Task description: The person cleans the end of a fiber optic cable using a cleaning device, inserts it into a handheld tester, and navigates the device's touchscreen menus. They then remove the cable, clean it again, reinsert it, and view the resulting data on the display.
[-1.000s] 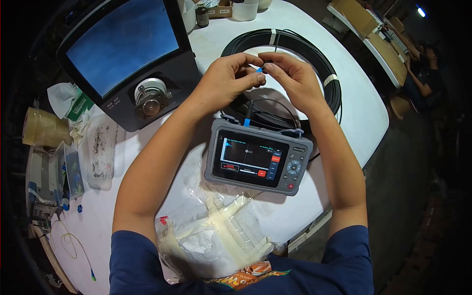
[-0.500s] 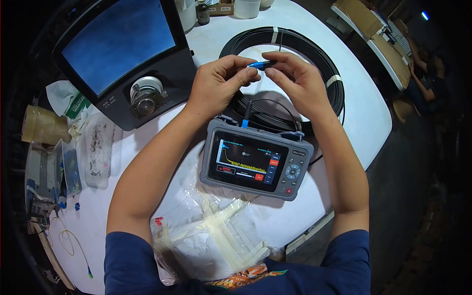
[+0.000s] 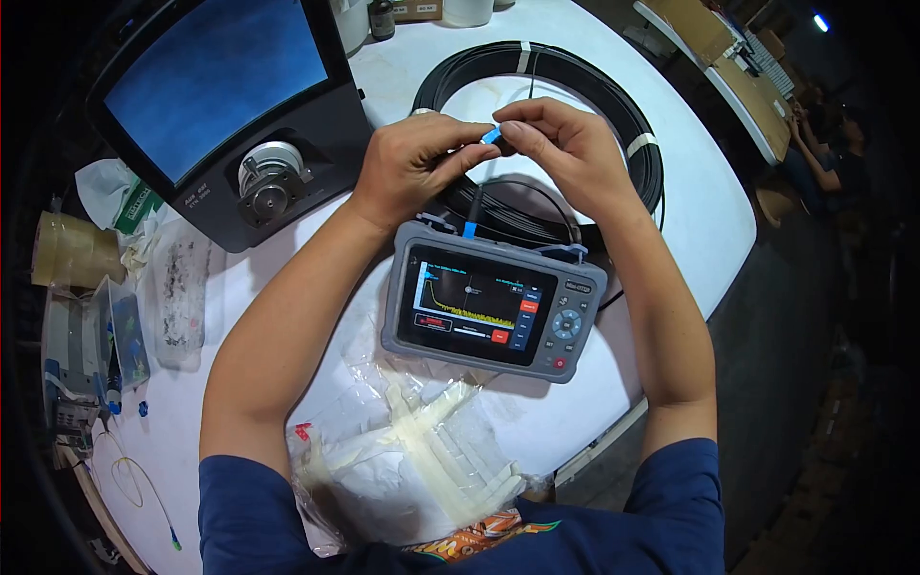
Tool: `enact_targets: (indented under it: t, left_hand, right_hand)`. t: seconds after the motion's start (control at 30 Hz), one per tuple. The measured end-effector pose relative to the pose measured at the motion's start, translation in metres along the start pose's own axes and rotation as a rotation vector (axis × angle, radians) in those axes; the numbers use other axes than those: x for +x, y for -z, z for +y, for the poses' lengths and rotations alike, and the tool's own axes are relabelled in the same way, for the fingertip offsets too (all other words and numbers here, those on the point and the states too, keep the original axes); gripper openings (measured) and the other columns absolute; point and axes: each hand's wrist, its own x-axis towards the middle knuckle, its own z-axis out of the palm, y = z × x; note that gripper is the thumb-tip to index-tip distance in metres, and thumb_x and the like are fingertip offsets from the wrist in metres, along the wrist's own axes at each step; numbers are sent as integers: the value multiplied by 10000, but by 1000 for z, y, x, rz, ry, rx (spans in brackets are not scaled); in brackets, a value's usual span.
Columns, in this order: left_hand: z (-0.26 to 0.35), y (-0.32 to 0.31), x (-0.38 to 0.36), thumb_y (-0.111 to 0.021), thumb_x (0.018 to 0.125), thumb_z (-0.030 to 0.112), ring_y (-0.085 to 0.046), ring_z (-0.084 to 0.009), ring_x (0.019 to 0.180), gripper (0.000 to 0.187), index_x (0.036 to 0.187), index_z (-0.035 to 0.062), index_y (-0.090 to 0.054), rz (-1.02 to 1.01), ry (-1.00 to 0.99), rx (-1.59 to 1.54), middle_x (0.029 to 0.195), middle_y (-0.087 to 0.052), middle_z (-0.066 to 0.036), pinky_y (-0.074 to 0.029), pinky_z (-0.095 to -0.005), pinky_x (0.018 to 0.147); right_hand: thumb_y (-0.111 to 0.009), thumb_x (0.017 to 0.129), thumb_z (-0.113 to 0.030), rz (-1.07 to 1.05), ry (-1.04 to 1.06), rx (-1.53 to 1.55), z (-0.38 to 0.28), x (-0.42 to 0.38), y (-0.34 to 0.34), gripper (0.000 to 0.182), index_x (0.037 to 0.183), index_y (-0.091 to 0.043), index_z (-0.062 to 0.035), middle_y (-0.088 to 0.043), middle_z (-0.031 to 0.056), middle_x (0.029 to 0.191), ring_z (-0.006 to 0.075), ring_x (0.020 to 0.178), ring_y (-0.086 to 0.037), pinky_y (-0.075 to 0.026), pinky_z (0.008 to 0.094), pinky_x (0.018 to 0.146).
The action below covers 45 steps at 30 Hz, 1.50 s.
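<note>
My left hand (image 3: pixel 407 163) and my right hand (image 3: pixel 575 158) meet above a coil of black fiber optic cable (image 3: pixel 436 81). Between their fingertips is a small blue fiber optic connector (image 3: pixel 492 135). My right thumb and fingers pinch its right end, hiding the black boot. At its other end, my left thumb and index finger are closed; whether a cap is there I cannot make out. Below the hands lies a grey Mini-OTDR tester (image 3: pixel 567 350), its screen (image 3: pixel 474 305) showing a yellow trace. A blue plug (image 3: pixel 471 228) with a black lead sits in its top edge.
A fiber inspection machine (image 3: pixel 216 206) with a blue screen stands at left. Near me lies a taped plastic bag (image 3: pixel 393 479). Tape rolls (image 3: pixel 72 249), a clear bin (image 3: pixel 129 331) and a thin yellow patch cord (image 3: pixel 149 479) are further left. Another person (image 3: pixel 834 158) sits at a far table.
My fingertips have drawn closer together around the blue connector, which is now more tilted and more covered. The black boot is no longer visible. The whole view has shifted slightly.
</note>
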Motion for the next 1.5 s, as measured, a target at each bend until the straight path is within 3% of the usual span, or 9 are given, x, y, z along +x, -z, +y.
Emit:
enact_targets:
  t: [0.07,0.13,0.47,0.57,0.63,0.73,0.97,1.13,1.5]
  left_hand:
    - [-4,-4,-1,-826,845,203,-678,-241,672,198,1014,105,-801,23,-46,5,805,-739,-96,-510,-324,618]
    - [-4,-5,-1,-840,830,207,-658,-231,631,211,1013,109,-803,31,-91,41,776,-728,-87,-498,-319,593]
    - [-2,-6,-3,-848,823,199,-655,-212,618,185,974,105,-801,67,-59,70,747,-718,-74,-485,-315,571]
    - [-2,-4,-2,-831,843,213,-665,-214,642,165,961,102,-800,49,-49,162,752,-727,-66,-527,-334,682]
    - [-5,-5,-2,-803,873,228,-667,-225,662,152,946,94,-789,96,-135,183,748,-729,-51,-534,-393,854]
    - [-6,-5,-3,-766,906,241,-664,-233,674,159,934,85,-777,116,-57,186,751,-725,-49,-494,-439,976]
    - [-11,-9,-6,-699,962,294,-678,-235,747,214,932,96,-775,26,68,136,785,-724,-51,-439,-459,1041]
    - [-17,-11,-6,-654,993,373,-672,-222,964,282,924,145,-805,-64,78,156,837,-748,-22,-343,-514,1131]
    - [-13,-8,-5,-744,914,397,-669,-196,942,273,842,143,-815,-121,157,94,826,-746,-19,-296,-536,1179]
  right_hand:
    - [-745,950,-143,25,19,25,-3,0,0,249,1134,-717,22,-770,117,927,154,894,-737,-577,273,811]
    - [-740,956,-153,8,23,-210,-11,0,0,236,1102,-725,33,-768,113,939,150,904,-732,-572,275,818]
    - [-699,994,-159,61,25,-37,6,3,-2,235,1135,-715,29,-763,100,982,147,892,-726,-570,272,806]
    - [-673,1013,-170,62,-25,-25,9,6,2,249,1170,-707,20,-758,96,1028,133,917,-710,-566,278,820]
    - [-627,1047,-205,27,-83,-74,12,7,6,287,1232,-680,7,-739,71,1076,124,921,-681,-530,278,846]
    - [-674,1015,-195,62,-60,-10,14,7,7,263,1181,-717,5,-752,73,1017,114,948,-676,-536,274,856]
    - [-738,965,-149,75,-64,61,18,8,14,225,1119,-732,15,-750,67,1001,104,944,-673,-529,257,858]
    - [-751,945,-109,42,-79,278,6,7,15,199,1108,-721,2,-751,71,1053,120,957,-689,-547,265,858]
    - [-745,956,-191,-1,-206,178,8,7,15,361,1263,-662,-20,-738,86,1116,151,1007,-706,-565,286,862]
